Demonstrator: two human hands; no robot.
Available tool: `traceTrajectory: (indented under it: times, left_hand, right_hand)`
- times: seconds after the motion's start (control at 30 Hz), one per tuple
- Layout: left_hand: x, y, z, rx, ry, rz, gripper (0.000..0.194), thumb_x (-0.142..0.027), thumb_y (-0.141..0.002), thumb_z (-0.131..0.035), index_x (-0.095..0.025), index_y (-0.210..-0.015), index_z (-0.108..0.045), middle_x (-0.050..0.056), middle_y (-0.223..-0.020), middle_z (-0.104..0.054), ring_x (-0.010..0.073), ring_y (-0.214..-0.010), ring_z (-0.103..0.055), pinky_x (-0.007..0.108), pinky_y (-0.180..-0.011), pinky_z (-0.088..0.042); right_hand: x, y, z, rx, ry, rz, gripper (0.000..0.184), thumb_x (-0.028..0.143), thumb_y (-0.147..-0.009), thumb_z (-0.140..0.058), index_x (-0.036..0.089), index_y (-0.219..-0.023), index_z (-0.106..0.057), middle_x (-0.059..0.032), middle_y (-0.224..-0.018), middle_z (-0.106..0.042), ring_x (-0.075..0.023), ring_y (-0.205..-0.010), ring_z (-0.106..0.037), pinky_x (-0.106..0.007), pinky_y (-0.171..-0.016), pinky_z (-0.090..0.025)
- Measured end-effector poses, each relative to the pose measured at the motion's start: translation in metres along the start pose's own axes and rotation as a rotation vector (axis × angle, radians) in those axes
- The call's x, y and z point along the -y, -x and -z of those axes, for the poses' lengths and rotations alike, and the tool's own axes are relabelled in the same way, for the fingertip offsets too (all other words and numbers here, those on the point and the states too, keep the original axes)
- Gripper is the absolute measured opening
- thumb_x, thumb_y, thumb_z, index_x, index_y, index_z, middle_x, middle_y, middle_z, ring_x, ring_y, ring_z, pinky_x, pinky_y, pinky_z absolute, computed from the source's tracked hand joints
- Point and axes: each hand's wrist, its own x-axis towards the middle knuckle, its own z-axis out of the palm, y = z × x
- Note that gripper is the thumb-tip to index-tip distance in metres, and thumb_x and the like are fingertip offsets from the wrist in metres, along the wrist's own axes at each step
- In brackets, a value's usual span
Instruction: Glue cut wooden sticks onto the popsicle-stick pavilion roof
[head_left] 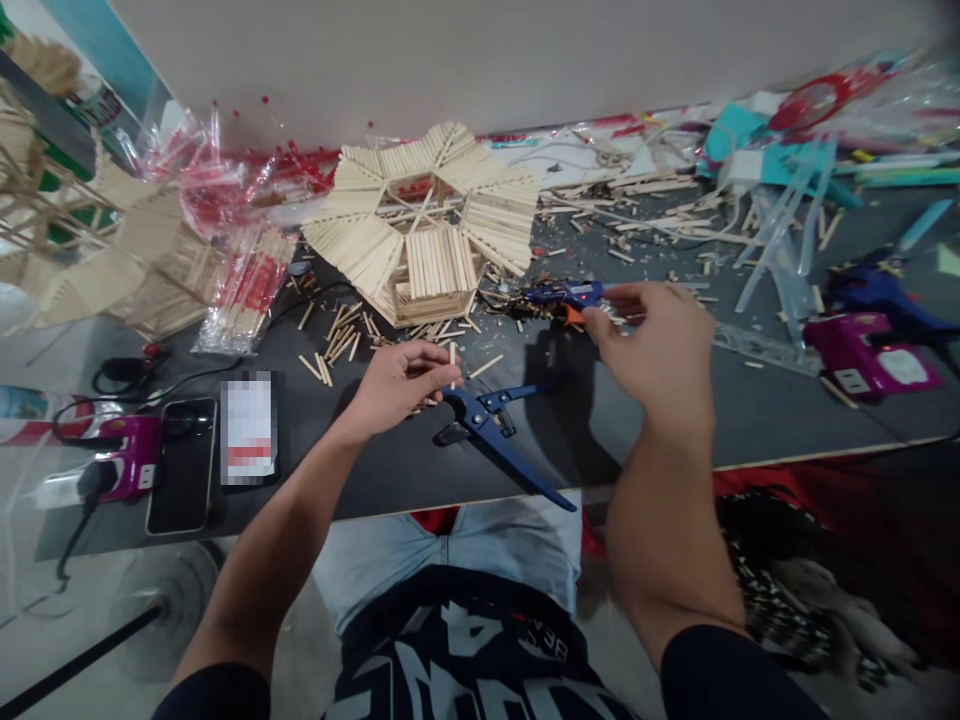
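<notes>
My left hand (pixel 409 380) pinches a short wooden stick (pixel 452 360) upright between thumb and fingers. Just under it lies a blue-handled cutter (pixel 495 430), its long handle slanting toward the table's front edge. My right hand (pixel 660 340) is closed on the back part of a blue glue gun (pixel 562 293) with an orange trigger, whose nozzle points left. The exact grip of those fingers is partly hidden. Behind both hands stands a star-shaped structure of wooden sticks (pixel 439 265). Loose cut sticks (pixel 341 335) are scattered to its front left.
At left are a phone (pixel 182 465), a purple power strip (pixel 133 458), a bag of sticks (pixel 251 280) and another stick structure (pixel 142 230). Another purple power strip (pixel 862 355) lies at right, by clear plastic strips (pixel 787 250). Debris lines the wall.
</notes>
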Motion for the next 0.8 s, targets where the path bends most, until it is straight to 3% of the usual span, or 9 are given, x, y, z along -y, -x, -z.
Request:
traceTrajectory:
  times: [0.03, 0.13, 0.2, 0.27, 0.4, 0.6, 0.8]
  left_hand:
    - [0.000, 0.000, 0.000, 0.000, 0.003, 0.000, 0.034, -0.043, -0.080, -0.079, -0.015, -0.098, -0.073, 0.007, -0.084, -0.074, 0.0064, -0.059, -0.059, 0.019, -0.056, -0.049]
    - [-0.001, -0.001, -0.001, 0.016, 0.017, 0.000, 0.034, -0.043, -0.081, -0.080, -0.015, -0.097, -0.072, 0.005, -0.082, -0.074, 0.0057, -0.058, -0.058, 0.018, -0.054, -0.047]
    - [-0.001, -0.001, -0.001, 0.026, 0.030, -0.002, 0.034, -0.043, -0.079, -0.082, -0.014, -0.096, -0.071, 0.004, -0.079, -0.073, 0.0055, -0.057, -0.058, 0.018, -0.054, -0.047]
    - [-0.001, -0.001, -0.001, 0.028, 0.046, -0.002, 0.036, -0.043, -0.077, -0.083, -0.014, -0.094, -0.070, 0.002, -0.077, -0.072, 0.0058, -0.057, -0.059, 0.018, -0.055, -0.048]
    - [-0.003, 0.000, 0.000, 0.014, 0.088, 0.022, 0.038, -0.043, -0.074, -0.087, -0.015, -0.092, -0.070, -0.001, -0.069, -0.068, 0.0060, -0.055, -0.059, 0.018, -0.055, -0.048]
    - [-0.006, 0.001, 0.002, 0.040, 0.107, 0.041, 0.040, -0.043, -0.071, -0.090, -0.014, -0.091, -0.073, -0.002, -0.062, -0.065, 0.0060, -0.054, -0.057, 0.017, -0.053, -0.045]
    - [-0.006, 0.002, 0.001, 0.008, 0.112, 0.073, 0.041, -0.044, -0.073, -0.089, -0.015, -0.095, -0.072, -0.002, -0.063, -0.064, 0.0062, -0.055, -0.057, 0.017, -0.053, -0.045]
  right_hand:
    - [0.014, 0.005, 0.003, 0.024, -0.087, 0.059, 0.020, 0.034, -0.086, -0.071, 0.017, -0.097, -0.073, -0.0131, -0.093, -0.073, -0.0242, -0.076, -0.069, -0.043, -0.080, -0.058]
    - [0.055, 0.020, 0.007, 0.270, -0.318, 0.355, 0.015, 0.032, -0.091, -0.072, 0.021, -0.101, -0.072, -0.0076, -0.101, -0.074, -0.0191, -0.078, -0.071, -0.036, -0.075, -0.061]
    - [0.074, 0.027, 0.002, 0.367, -0.383, 0.551, 0.014, 0.026, -0.092, -0.073, 0.022, -0.104, -0.070, -0.0096, -0.120, -0.073, -0.0224, -0.101, -0.073, -0.038, -0.087, -0.062]
    - [0.083, 0.030, -0.006, 0.418, -0.400, 0.658, 0.016, 0.022, -0.092, -0.072, 0.021, -0.108, -0.069, -0.0117, -0.131, -0.070, -0.0255, -0.119, -0.070, -0.042, -0.100, -0.060]
    - [0.084, 0.029, -0.018, 0.421, -0.434, 0.667, 0.015, 0.018, -0.093, -0.072, 0.022, -0.106, -0.065, -0.0116, -0.132, -0.070, -0.0252, -0.122, -0.069, -0.044, -0.102, -0.060]
    - [0.086, 0.027, -0.017, 0.358, -0.504, 0.712, 0.015, 0.019, -0.093, -0.073, 0.022, -0.102, -0.062, -0.0116, -0.128, -0.071, -0.0222, -0.119, -0.070, -0.041, -0.099, -0.061]
    - [0.089, 0.029, -0.020, 0.347, -0.555, 0.643, 0.014, 0.018, -0.091, -0.073, 0.022, -0.101, -0.063, -0.0106, -0.126, -0.072, -0.0197, -0.106, -0.073, -0.035, -0.087, -0.063]
